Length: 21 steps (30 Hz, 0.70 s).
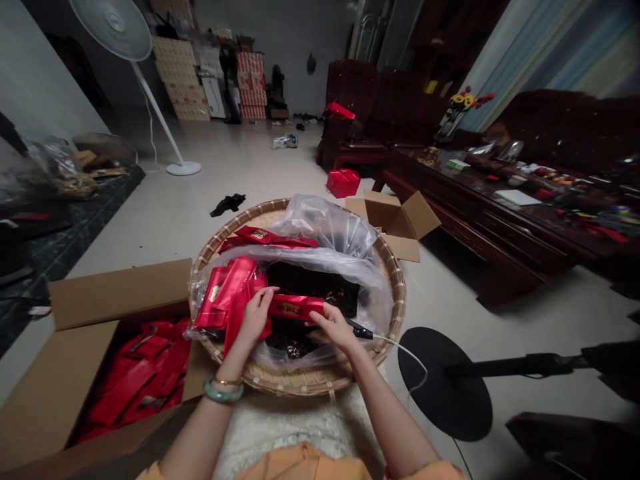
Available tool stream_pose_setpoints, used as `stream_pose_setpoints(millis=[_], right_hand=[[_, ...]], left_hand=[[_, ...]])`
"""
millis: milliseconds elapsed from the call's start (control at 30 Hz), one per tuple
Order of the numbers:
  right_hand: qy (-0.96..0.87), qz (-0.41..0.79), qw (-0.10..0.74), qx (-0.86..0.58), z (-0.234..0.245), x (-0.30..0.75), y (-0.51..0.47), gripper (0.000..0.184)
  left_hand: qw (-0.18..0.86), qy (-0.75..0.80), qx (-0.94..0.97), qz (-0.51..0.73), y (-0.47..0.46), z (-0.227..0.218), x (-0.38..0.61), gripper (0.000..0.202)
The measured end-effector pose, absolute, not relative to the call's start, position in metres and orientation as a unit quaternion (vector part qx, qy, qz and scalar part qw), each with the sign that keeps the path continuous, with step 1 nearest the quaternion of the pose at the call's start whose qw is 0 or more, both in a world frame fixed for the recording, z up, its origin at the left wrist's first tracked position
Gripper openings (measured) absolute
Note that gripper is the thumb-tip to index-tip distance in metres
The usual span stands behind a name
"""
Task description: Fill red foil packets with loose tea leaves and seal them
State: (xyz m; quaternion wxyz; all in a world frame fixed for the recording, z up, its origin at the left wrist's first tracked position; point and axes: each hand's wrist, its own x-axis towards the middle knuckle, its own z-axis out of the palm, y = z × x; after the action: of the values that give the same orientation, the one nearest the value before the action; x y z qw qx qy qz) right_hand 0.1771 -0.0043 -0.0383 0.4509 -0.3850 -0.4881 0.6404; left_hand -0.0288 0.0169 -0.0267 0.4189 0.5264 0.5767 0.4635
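Note:
My left hand point(256, 315) and my right hand point(333, 327) both grip the ends of a flat red foil packet point(295, 308) with gold print, held over a round bamboo basket point(295, 385). Under the packet, dark loose tea leaves point(313, 283) lie in a clear plastic liner point(325, 227). A black corded hand tool point(359, 328) pokes out beside my right hand, its white cord trailing right. More red packets point(225, 293) stand just left of my left hand, and others point(265, 236) lie at the basket's far side.
To the left, an open cardboard box point(117, 293) holds many red packets point(135, 373). An open carton point(397, 220) and a red box point(343, 183) sit beyond the basket. A black round fan base point(445, 383) lies right; a dark wooden table point(480, 200) stands far right.

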Motion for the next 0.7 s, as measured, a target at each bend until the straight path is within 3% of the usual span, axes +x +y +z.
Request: stream_pose_setpoints(millis=[133,267,700], right_hand=[[-0.490,0.695,0.409,-0.331,-0.028,0.173,-0.013,0.050],[-0.456,0.733,0.398,-0.312,-0.022,0.176,-0.016,0.044],[-0.393,0.777,0.374,-0.320,-0.029,0.179,-0.014,0.056]], left_hand=[[0.483,0.535,0.451,0.527,0.011,-0.024,-0.021,0.052],[0.496,0.529,0.448,0.523,0.009,-0.022,-0.018,0.054],[0.415,0.565,0.536,0.470,0.009,-0.023,-0.020,0.051]])
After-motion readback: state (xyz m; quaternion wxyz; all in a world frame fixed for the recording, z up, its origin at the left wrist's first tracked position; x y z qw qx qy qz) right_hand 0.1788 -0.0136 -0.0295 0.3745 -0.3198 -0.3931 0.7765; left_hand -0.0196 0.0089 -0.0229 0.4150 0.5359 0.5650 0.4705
